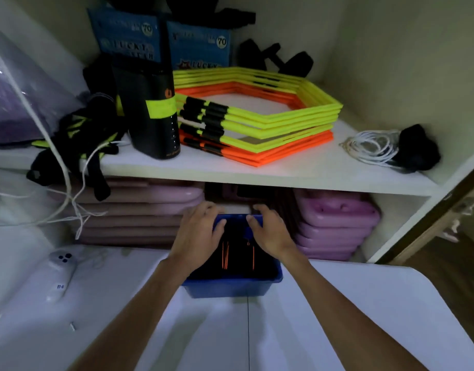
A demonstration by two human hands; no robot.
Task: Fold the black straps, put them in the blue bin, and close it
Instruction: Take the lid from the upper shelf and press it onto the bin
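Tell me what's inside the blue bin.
Inside the blue bin lies dark black material with thin orange lines, likely the straps. Both hands, left and right, cover its far end.

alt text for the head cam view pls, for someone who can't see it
Both hands, left hand and right hand, grip the far rim of an open blue bin holding black straps with orange lines. Above, a white shelf carries stacked yellow and orange hexagon frames.
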